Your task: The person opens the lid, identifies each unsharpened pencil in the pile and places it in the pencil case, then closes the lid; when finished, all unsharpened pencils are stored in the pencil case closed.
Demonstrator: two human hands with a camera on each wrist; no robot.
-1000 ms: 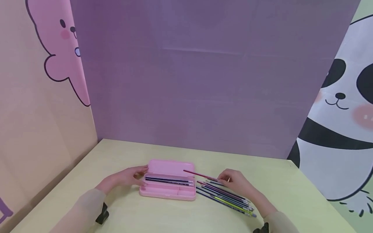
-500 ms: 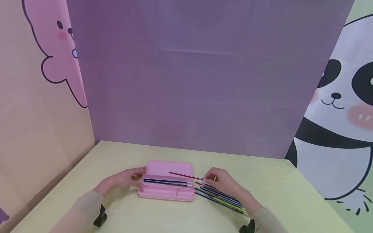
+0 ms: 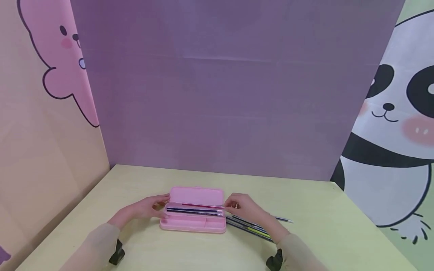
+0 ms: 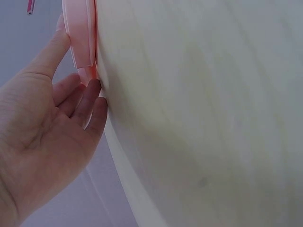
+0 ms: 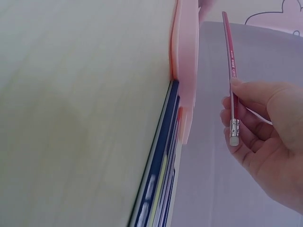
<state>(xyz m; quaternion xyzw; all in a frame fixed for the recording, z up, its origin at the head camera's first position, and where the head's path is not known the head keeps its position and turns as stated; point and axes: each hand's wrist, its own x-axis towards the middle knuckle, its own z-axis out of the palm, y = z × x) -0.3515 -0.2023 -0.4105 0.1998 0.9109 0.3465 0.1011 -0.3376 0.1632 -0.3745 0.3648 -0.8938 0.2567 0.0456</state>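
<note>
A pink pencil case [image 3: 183, 227] lies open on the table, its lid folded back. Dark pencils [image 3: 193, 211] with pale ends lie in its rear compartment. My left hand [image 3: 149, 206] holds the case by its left end, thumb at the box rim and fingers by the lid. In the left wrist view, that thumb reaches over the pink wall. My right hand [image 3: 244, 207] pinches a red pencil [image 5: 232, 61] near its white eraser, between thumb and fingers. In the head view the red pencil [image 3: 200, 205] stretches leftward over the case, along the back of the pencil compartment.
Several loose pencils [image 3: 249, 228], mostly dark with one yellow-green, lie right of the case, partly under the right forearm. One pencil end [image 3: 284, 219] shows beyond that arm. The pale table [image 3: 152, 248] meets a purple panel [image 3: 237, 94] at the back.
My right hand has carried the red pencil left from above the loose pencils to over the case, and lowered it. The left hand keeps its place at the case's left end.
</note>
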